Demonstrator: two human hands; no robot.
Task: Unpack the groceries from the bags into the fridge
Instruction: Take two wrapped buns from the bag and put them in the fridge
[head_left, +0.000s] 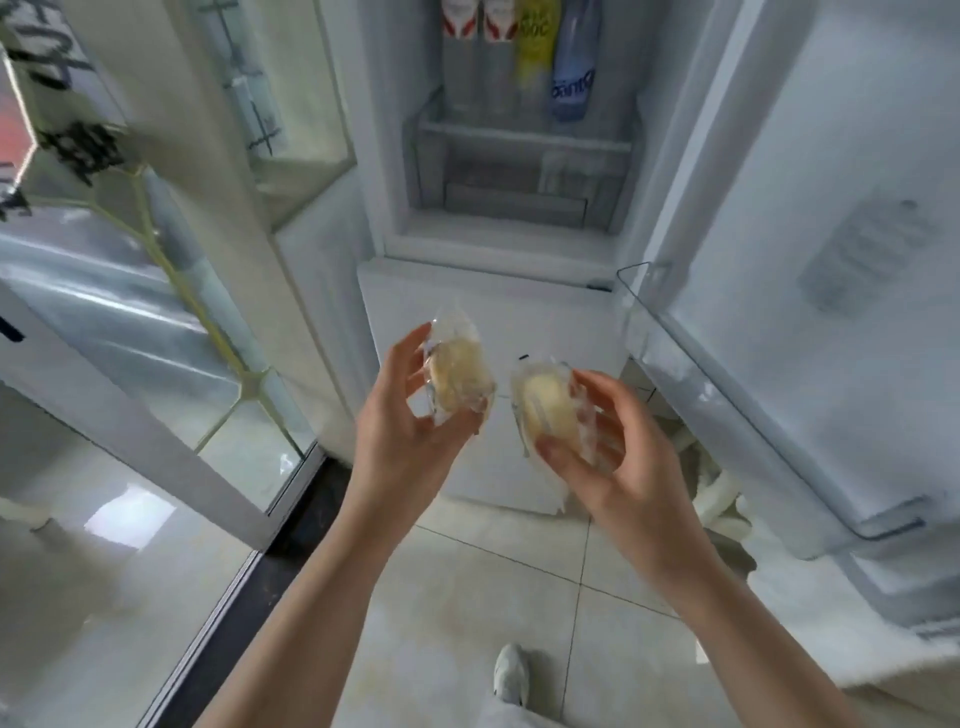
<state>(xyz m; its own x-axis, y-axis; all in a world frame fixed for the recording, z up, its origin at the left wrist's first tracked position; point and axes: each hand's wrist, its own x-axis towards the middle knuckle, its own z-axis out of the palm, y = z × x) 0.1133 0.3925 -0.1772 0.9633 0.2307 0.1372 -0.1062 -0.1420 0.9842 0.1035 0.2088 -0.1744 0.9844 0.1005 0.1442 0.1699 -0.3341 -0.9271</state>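
I stand before the open fridge. My left hand grips a pale yellow bun in a clear plastic wrapper. Just to its right, my right hand holds a second wrapped bun of the same kind. Both packets hover at waist height in front of the fridge's closed lower drawer front. Inside the fridge, a clear drawer sits low, and above it stand bottles: two white-and-red ones, a yellow one and a blue one.
The fridge door is swung open on the right, its bottom shelf rail close to my right hand. A white bag lies on the floor under the door. A glass partition runs along the left. My shoe rests on the tiled floor.
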